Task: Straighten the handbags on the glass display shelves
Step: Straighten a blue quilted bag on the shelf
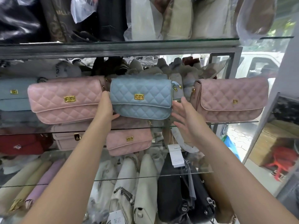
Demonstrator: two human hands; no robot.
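Squaring the blue quilted handbag [140, 98] on the glass shelf [226, 122]: L hand [106, 105] flat against its left end, R hand [184, 122] spread open just beside; next prob. nudge it level.

Both bare arms stretch forward. Left hand [106, 107] stands upright, fingers straight, thumb jutting right. Right hand [186, 122] is spread loose, palm turned toward the other.
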